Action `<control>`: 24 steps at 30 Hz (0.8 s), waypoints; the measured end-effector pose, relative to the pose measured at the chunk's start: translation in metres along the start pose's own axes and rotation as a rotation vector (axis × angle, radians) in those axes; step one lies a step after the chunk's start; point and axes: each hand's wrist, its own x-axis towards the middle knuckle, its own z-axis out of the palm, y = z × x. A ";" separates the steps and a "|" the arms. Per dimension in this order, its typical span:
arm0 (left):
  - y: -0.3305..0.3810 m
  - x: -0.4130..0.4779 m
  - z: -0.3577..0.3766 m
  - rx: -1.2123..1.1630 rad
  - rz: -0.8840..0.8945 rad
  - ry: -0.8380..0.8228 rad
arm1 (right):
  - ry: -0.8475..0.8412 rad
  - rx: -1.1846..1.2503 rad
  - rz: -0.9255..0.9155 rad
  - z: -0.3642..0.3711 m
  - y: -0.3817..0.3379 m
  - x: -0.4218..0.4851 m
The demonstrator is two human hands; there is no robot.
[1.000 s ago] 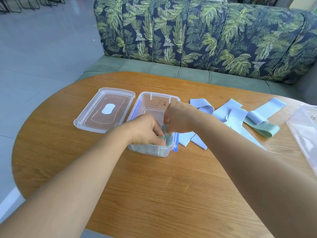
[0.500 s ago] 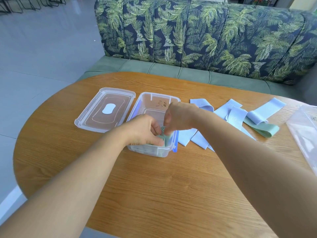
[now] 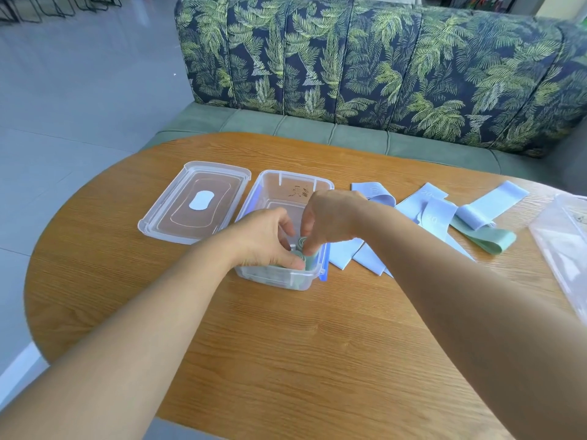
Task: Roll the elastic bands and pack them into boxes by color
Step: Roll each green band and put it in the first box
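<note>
Rolled green band (image 3: 304,254): soft spiral coil, inside clear plastic box (image 3: 276,277), at its near right corner. Box: rectangular, translucent, rounded corners, standing on rounded wood-grain table (image 3: 286,360). Left hand (image 3: 263,239): fingers curled, gripping the coil. Right hand (image 3: 333,217): fingertips pinching the coil from above. Lid (image 3: 193,203): 1, flat, just left of box. Loose blue bands (image 3: 427,211) and 1 flat green band (image 3: 486,239): right of box, overlapping.

Home living room — leaf-print sofa (image 3: 381,68), wooden table (image 3: 286,338), grey tiled floor (image 3: 70,90)
</note>
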 end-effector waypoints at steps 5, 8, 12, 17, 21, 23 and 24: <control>0.001 -0.003 -0.006 0.022 0.008 -0.033 | -0.018 -0.009 -0.010 0.000 0.002 0.001; 0.001 -0.006 -0.007 -0.008 0.019 -0.032 | -0.019 0.004 -0.006 -0.001 0.001 0.000; 0.001 -0.006 -0.005 -0.008 0.028 -0.038 | -0.028 0.015 0.010 -0.002 0.001 0.001; -0.001 -0.004 -0.004 -0.016 0.010 -0.052 | -0.046 0.022 0.015 -0.002 0.001 0.000; 0.001 -0.002 -0.002 -0.027 -0.004 -0.058 | -0.072 0.069 0.005 -0.006 0.003 -0.004; 0.002 0.001 0.000 -0.031 -0.028 -0.063 | -0.077 0.049 0.007 -0.006 0.003 -0.006; 0.004 0.002 -0.001 -0.023 -0.041 -0.068 | -0.078 0.034 0.007 -0.006 0.002 -0.007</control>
